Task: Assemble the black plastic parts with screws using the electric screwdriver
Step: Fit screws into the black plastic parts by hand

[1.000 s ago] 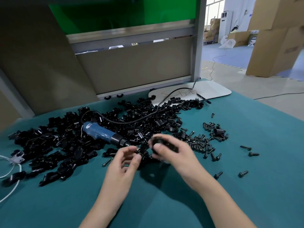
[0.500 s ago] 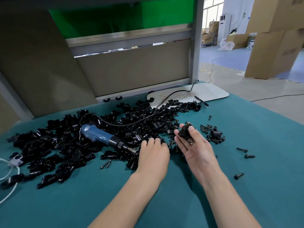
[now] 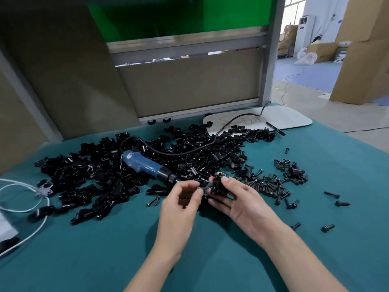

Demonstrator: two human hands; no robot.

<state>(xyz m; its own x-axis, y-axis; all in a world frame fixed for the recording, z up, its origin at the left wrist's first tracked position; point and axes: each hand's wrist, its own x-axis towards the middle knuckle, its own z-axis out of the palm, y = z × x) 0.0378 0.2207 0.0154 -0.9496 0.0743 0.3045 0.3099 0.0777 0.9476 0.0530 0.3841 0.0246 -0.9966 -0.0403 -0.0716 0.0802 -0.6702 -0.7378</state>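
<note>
Dead centre, the black part (image 3: 217, 184) sits gripped in the right hand's (image 3: 242, 205) curled fingers, while the left hand (image 3: 179, 205) pinches a screw (image 3: 202, 188) right beside it. The screwdriver (image 3: 145, 165) lies on the parts pile (image 3: 105, 178) at centre left, and open green mat (image 3: 105, 249) fills the lower frame.

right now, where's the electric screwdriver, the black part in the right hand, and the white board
electric screwdriver (image 3: 143, 164): head view, on its blue body.
black plastic part (image 3: 217, 184): head view, on its face showing beside the thumb.
white board (image 3: 292, 118): head view, on its bare right half.
</note>
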